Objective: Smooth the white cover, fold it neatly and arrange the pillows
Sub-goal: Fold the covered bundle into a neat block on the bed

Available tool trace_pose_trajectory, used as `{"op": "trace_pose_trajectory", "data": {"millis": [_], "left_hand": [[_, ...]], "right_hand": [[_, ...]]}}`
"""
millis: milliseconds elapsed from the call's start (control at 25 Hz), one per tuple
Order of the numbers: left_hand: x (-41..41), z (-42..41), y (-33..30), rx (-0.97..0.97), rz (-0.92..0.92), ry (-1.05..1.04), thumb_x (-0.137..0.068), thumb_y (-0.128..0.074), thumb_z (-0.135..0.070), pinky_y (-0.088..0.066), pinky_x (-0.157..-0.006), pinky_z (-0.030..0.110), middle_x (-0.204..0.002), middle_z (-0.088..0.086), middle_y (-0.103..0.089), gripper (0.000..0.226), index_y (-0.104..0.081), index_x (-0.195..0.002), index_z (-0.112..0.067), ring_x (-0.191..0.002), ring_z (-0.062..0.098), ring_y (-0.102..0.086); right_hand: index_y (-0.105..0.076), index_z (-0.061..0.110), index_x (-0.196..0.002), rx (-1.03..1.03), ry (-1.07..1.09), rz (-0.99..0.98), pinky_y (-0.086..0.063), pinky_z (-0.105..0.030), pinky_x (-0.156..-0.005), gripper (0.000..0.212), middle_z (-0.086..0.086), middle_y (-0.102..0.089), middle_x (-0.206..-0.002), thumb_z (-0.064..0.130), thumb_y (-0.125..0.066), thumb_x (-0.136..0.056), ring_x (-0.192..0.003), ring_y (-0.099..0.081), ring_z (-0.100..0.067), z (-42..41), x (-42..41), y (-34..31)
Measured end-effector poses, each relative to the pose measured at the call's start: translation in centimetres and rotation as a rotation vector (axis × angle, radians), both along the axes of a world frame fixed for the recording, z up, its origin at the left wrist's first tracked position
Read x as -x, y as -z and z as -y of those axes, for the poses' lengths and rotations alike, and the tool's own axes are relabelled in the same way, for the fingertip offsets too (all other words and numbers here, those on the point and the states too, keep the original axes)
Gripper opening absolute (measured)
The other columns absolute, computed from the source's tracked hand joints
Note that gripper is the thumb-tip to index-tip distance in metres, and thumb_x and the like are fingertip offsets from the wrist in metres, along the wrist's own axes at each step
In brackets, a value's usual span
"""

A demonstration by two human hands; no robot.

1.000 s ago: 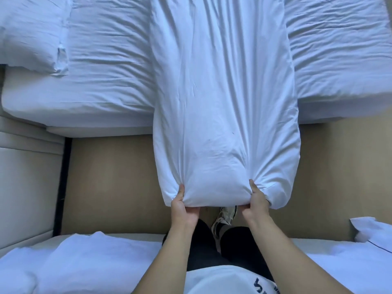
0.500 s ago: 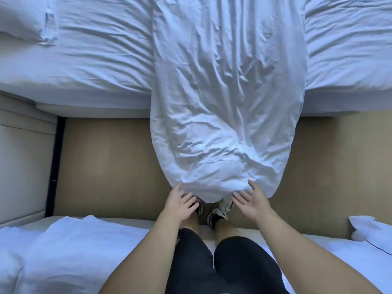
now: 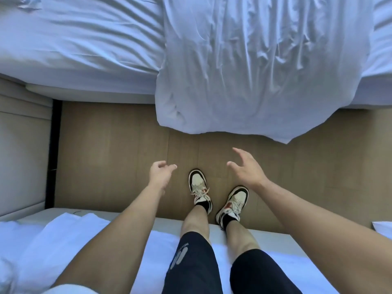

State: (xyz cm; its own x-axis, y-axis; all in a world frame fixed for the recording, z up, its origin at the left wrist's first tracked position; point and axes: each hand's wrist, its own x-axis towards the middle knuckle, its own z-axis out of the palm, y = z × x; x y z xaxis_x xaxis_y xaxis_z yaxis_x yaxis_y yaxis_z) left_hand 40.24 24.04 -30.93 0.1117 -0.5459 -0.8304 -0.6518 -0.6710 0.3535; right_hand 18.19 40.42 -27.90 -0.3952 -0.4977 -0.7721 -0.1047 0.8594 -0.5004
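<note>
Both hands have let go: the left hand (image 3: 160, 174) and right hand (image 3: 246, 169) hover over the wooden floor (image 3: 110, 149) with fingers loosely spread, each grip empty. The white cover (image 3: 244, 66), pinched at its hem a second ago, now hangs off the far bed (image 3: 80, 43), clear of them. The person's legs reach from a near bed (image 3: 161, 247), sneakers (image 3: 199, 188) on the floor.

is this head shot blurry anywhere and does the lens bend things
Head view: mostly sharp; the left hand looks slightly motion-smeared, the right hand clearer. Wide-angle bending curves the far bed's edge. Soft bluish light on the white cover, no glare.
</note>
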Motion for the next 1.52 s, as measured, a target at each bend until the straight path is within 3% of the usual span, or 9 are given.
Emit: {"op": "trace_pose_trajectory", "data": {"millis": [120, 320, 560, 800, 960, 1120, 1280, 1400, 1520], "left_hand": [[2.1, 7.2, 3.3, 0.133, 0.005, 0.165, -0.081, -0.084, -0.021, -0.042, -0.102, 0.033, -0.146, 0.007, -0.05, 0.077, -0.044, -0.146, -0.012, -0.128, 0.023, -0.053], [8.0, 19.2, 10.7, 0.208, -0.046, 0.373, -0.065, -0.088, -0.007, -0.046, -0.105, 0.039, -0.154, 0.009, -0.042, 0.108, -0.028, -0.155, -0.015, -0.139, 0.029, -0.044], [10.1, 17.2, 12.9, 0.095, -0.1, 0.523, -0.066, -0.072, -0.021, -0.056, -0.09, 0.038, -0.108, 0.001, -0.071, 0.05, -0.066, -0.115, -0.016, -0.103, 0.022, -0.067], [7.9, 9.8, 3.8, 0.031, -0.338, 0.18, -0.07, -0.063, -0.003, -0.052, -0.052, 0.025, -0.068, 0.004, -0.066, 0.009, -0.065, -0.078, -0.004, -0.063, 0.023, -0.067], [7.2, 7.6, -3.5, -0.214, -0.524, -0.035, -0.059, -0.051, -0.011, -0.054, -0.067, 0.032, -0.076, 0.013, -0.064, 0.03, -0.059, -0.086, 0.0, -0.072, 0.031, -0.064], [6.9, 5.6, -11.3, -0.32, -0.74, -0.24, -0.066, -0.046, -0.014, -0.057, -0.082, 0.035, -0.084, 0.008, -0.066, 0.028, -0.06, -0.089, -0.007, -0.083, 0.029, -0.065], [8.4, 3.3, -18.3, -0.271, -0.734, -0.272, -0.09, -0.032, -0.017, -0.054, -0.069, 0.025, -0.064, 0.0, -0.056, 0.038, -0.057, -0.061, -0.012, -0.067, 0.019, -0.062], [10.6, 2.4, -23.1, -0.264, -0.685, -0.195, -0.089, -0.037, -0.018, -0.055, -0.07, 0.029, -0.064, 0.003, -0.056, 0.031, -0.054, -0.064, -0.011, -0.067, 0.023, -0.063], [12.1, 2.4, -26.5, -0.256, -0.611, -0.103, -0.088, -0.04, -0.019, -0.053, -0.068, 0.029, -0.062, 0.004, -0.062, 0.04, -0.064, -0.059, -0.008, -0.061, 0.023, -0.066]], "right_hand": [[-0.022, 0.031, -0.161, 0.1, -0.227, -0.137, -0.011, -0.041, -0.128, 0.069, 0.003, -0.011, -0.171, 0.042, -0.055, -0.101, -0.157, -0.006, -0.019, 4.5, 0.7, 3.2], [-0.018, 0.03, -0.162, 0.22, -0.282, -0.219, -0.015, -0.04, -0.127, 0.072, 0.005, -0.009, -0.171, 0.04, -0.056, -0.102, -0.157, -0.006, -0.017, 9.8, 1.5, 9.7], [-0.021, 0.026, -0.161, 0.231, -0.165, -0.204, -0.015, -0.025, -0.12, 0.07, 0.005, -0.008, -0.171, 0.034, -0.056, -0.101, -0.156, -0.009, -0.014, 12.1, -0.5, 13.2], [-0.02, 0.032, -0.159, 0.328, 0.127, -0.124, -0.036, -0.041, -0.119, 0.08, 0.007, -0.024, -0.164, 0.044, -0.065, -0.093, -0.147, -0.033, -0.014, 11.0, -2.8, 7.8], [-0.019, 0.038, -0.159, 0.327, 0.208, -0.018, -0.031, -0.03, -0.117, 0.087, 0.014, -0.025, -0.164, 0.066, -0.063, -0.089, -0.147, -0.029, -0.005, 6.5, -3.9, 2.0], [-0.023, 0.039, -0.158, 0.243, 0.411, 0.013, -0.026, -0.043, -0.123, 0.084, 0.013, -0.02, -0.166, 0.076, -0.049, -0.088, -0.151, -0.022, -0.007, 0.3, -5.1, -4.0], [-0.026, 0.025, -0.16, 0.505, 0.186, -0.23, -0.036, -0.046, -0.119, 0.071, 0.008, -0.021, -0.167, 0.038, -0.058, -0.098, -0.154, -0.021, -0.012, -4.5, -7.4, -11.6], [-0.019, 0.017, -0.161, 0.725, -0.127, -0.376, -0.028, -0.06, -0.12, 0.101, -0.005, -0.01, -0.17, 0.038, -0.073, -0.078, -0.158, -0.01, -0.027, -4.7, -8.1, -15.2], [0.008, 0.029, -0.162, 0.566, -0.147, -0.448, -0.011, -0.066, -0.122, 0.131, -0.005, 0.008, -0.171, 0.041, -0.087, -0.072, -0.158, 0.005, -0.029, -2.5, -6.1, -15.0]]}}
